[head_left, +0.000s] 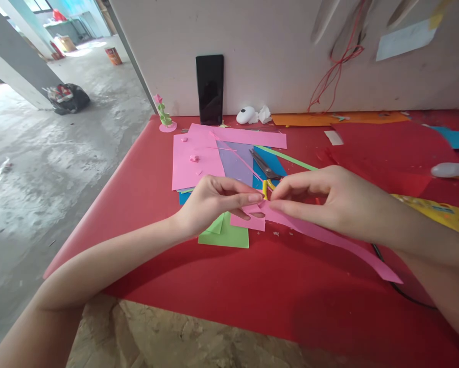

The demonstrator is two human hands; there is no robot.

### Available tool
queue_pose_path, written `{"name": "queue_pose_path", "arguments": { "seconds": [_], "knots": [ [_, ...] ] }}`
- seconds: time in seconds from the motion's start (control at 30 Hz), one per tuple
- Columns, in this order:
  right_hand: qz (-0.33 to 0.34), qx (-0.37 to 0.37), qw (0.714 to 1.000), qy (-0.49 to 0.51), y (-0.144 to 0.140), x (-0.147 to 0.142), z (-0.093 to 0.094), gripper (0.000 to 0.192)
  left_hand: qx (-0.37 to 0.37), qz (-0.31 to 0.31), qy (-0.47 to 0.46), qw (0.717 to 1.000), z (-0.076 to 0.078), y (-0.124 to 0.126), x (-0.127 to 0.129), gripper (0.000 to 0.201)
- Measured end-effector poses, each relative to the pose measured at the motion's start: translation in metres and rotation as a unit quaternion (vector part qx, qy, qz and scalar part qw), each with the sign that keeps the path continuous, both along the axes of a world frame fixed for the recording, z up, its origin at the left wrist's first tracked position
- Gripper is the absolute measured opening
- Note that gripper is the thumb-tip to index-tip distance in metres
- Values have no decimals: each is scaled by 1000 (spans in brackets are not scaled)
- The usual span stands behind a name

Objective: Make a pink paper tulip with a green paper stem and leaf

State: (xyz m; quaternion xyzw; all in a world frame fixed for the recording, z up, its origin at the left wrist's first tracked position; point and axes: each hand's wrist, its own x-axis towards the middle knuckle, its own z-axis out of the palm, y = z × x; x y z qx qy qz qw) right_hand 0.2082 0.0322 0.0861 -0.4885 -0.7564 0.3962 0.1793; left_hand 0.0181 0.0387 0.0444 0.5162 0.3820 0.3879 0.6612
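Note:
Between my two hands, above the red table, is a long pink paper strip [329, 233]. My left hand [217, 200] pinches its left end between thumb and fingers. Close beside it, my right hand [324, 200] pinches the same strip, whose free end trails down to the right. Just behind my fingertips lie scissors [265, 164] with yellow handles, partly hidden, on blue paper. Beneath and behind my left hand are green paper [229, 237], pink sheets [194, 171] and a purple sheet [237, 158]. Small pink folded pieces [194, 159] rest on the pink sheet.
A black phone [210, 89] leans against the pale back panel. Left of it stands a small paper flower [162, 115]; right of it, a white rounded object [246, 115]. Red cord [340, 64] hangs from the panel. A yellow packet [432, 209] lies behind my right forearm.

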Motion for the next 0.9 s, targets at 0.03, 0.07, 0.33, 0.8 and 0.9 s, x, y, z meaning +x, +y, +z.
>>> {"name": "queue_pose_path", "arguments": {
  "seconds": [0.03,0.07,0.33,0.8,0.9],
  "knots": [
    [12,-8,1000,-1,0,0,0,25,16,8,12,1000,0,0,0,19],
    [25,-15,1000,-3,0,1,-1,25,35,17,23,999,0,-1,-1,19],
    [78,-49,996,7,7,2,-12,33,91,-53,21,994,2,-5,-1,16],
    [119,-149,972,136,0,-10,-12,20,174,-103,-17,979,1,-15,1,12],
    [130,-156,969,144,0,-11,-13,25,165,-112,-22,980,0,-13,3,18]
  ]
}}
